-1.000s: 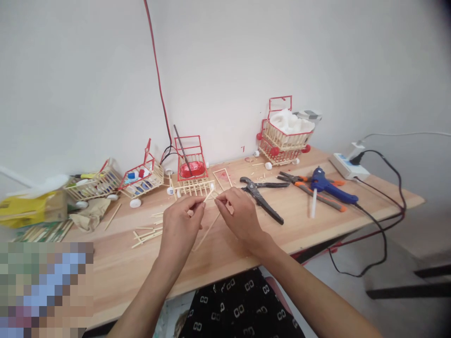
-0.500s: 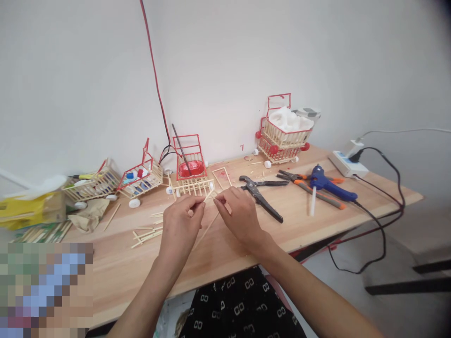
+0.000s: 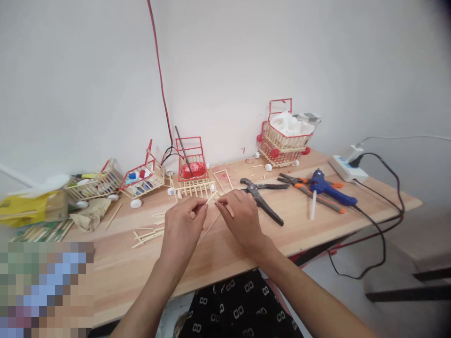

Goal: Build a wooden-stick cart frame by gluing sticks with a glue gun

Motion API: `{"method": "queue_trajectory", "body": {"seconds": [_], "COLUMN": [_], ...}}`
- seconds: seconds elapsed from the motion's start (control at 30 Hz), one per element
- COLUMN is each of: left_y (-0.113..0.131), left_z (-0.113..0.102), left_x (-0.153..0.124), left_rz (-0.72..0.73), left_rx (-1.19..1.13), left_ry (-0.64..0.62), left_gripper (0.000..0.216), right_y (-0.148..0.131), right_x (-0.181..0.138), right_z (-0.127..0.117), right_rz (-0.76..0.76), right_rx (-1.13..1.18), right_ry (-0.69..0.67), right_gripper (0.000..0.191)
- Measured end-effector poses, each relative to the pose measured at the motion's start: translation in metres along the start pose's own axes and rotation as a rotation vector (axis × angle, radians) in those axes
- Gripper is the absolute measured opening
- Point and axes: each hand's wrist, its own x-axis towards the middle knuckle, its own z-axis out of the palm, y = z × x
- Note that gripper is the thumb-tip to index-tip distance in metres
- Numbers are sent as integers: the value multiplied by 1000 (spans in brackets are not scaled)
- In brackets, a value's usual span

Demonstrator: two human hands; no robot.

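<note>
My left hand (image 3: 185,225) is closed in a pinch on a thin wooden stick (image 3: 212,196) that slants up past its fingertips. Close beside it, my right hand (image 3: 241,219) pinches at the same pale sticks, which meet between the two hands. A longer stick (image 3: 210,228) slants down to the left from below the right fingers; whether it is joined to the held pieces I cannot tell. Just beyond the hands lies a thin stick frame (image 3: 229,177). Several loose sticks (image 3: 150,234) lie left of my left hand.
Small stick carts stand along the wall: one with red paint (image 3: 193,170) and a brush, one with white material (image 3: 291,125), two at left (image 3: 143,180). To the right lie black cutters (image 3: 264,202), orange-handled pliers (image 3: 331,203), a blue glue gun (image 3: 327,188) and a power strip (image 3: 347,169).
The view has shifted slightly, so things sit a little lower and to the right. Both hands keep their pinch on the sticks with hardly any movement.
</note>
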Motion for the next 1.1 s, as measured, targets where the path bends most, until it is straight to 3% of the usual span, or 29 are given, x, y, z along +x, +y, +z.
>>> {"method": "queue_trajectory", "body": {"seconds": [0.4,0.83,1.1], "left_y": [1,-2,-9], "left_z": [-2,12,19], "left_x": [-3,-1,4], "left_rz": [43,69,-56], "left_rx": [59,111,126], "left_ry": [-3,49,16], "left_gripper": [17,14,22], "right_y": [0,1,3], "right_x": [1,3,6], "right_z": [0,4,8], "right_rz": [3,-56,-96], "right_rx": [-23,-122,-184], "right_ry": [-7,-36,-60], "right_gripper": [23,29,27]}}
